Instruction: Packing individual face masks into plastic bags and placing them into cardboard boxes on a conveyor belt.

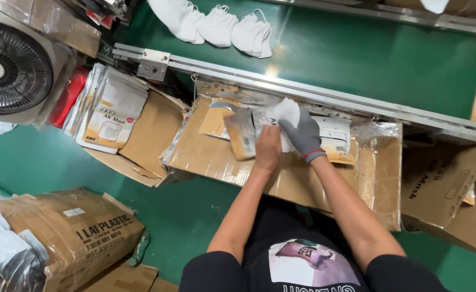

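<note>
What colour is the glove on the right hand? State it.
Grey, with a red band at the cuff; the glove shows in the head view.

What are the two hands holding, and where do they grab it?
The bare left hand grips a flat mask pouch at its lower right edge. The gloved right hand pinches a white mask from below.

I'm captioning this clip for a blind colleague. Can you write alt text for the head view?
Seen from above, a person's bare left hand holds a flat pouch while the grey-gloved right hand pushes a white mask into it, over a cardboard box. More white masks lie on a green conveyor belt beyond.
</note>
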